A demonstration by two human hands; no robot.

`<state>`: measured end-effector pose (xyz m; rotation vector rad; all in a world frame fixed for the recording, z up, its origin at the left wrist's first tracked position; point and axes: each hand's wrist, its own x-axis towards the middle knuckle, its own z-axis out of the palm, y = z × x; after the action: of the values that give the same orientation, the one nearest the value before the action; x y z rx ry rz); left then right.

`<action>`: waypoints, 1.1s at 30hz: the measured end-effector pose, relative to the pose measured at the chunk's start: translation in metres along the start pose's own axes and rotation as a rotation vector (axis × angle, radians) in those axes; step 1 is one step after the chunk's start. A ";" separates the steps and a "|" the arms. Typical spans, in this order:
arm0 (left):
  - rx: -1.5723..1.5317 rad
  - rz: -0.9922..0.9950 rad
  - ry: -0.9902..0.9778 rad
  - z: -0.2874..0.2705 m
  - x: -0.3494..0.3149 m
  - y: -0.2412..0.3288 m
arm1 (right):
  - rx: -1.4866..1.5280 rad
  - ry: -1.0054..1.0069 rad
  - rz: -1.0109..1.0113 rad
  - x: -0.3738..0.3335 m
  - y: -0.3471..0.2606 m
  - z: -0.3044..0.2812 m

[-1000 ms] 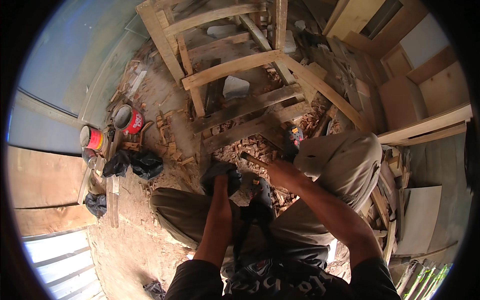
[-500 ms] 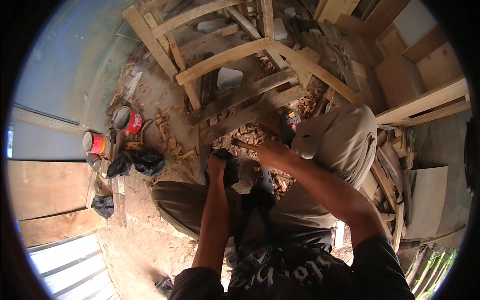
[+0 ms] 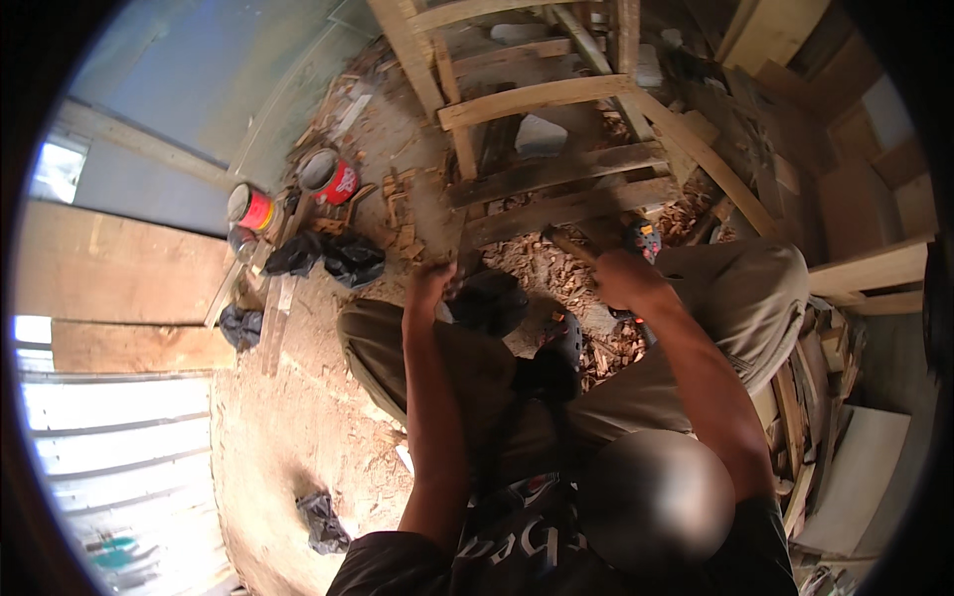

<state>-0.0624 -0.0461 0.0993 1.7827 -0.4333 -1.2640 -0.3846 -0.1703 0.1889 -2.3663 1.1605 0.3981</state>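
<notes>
My right hand [image 3: 629, 281] is closed round a wooden stick-like handle [image 3: 571, 245], whose darker end points away to the upper left. The rest of that tool is hidden by the hand. Between my knees lies a black plastic bag [image 3: 489, 302], bunched up over wood chips. Just left of the bag is my left hand [image 3: 432, 284], above my left knee. Its fingers are curled in; something thin may stick up from them, too blurred to name. A wooden frame [image 3: 556, 204] of planks stands right in front of both hands.
Wood chips [image 3: 542, 260] cover the ground by my clogs [image 3: 562, 338]. Two paint cans, one red [image 3: 343, 184] and one red and yellow [image 3: 260, 211], stand at the left near black bags [image 3: 353, 260]. Stacked boards [image 3: 810, 387] lie at my right.
My left hand has come out of the black bag and moved to its left. My right hand still holds the wooden handle. The whole view has swung to the left.
</notes>
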 end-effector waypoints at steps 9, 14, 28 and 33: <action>-0.365 0.133 0.232 0.022 0.047 0.025 | 0.149 0.047 0.042 -0.022 -0.003 -0.006; -0.309 0.199 0.222 0.055 0.100 0.037 | 0.092 0.043 0.081 -0.021 0.023 0.017; 0.049 0.510 0.474 0.056 0.204 -0.023 | 0.191 -0.024 0.207 -0.001 0.026 0.027; 0.043 0.385 0.419 0.060 0.199 -0.018 | 0.142 -0.067 0.210 0.006 0.018 0.025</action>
<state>-0.0359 -0.2028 -0.0360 1.8313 -0.5313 -0.6009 -0.3962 -0.1706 0.1600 -2.1019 1.3644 0.4454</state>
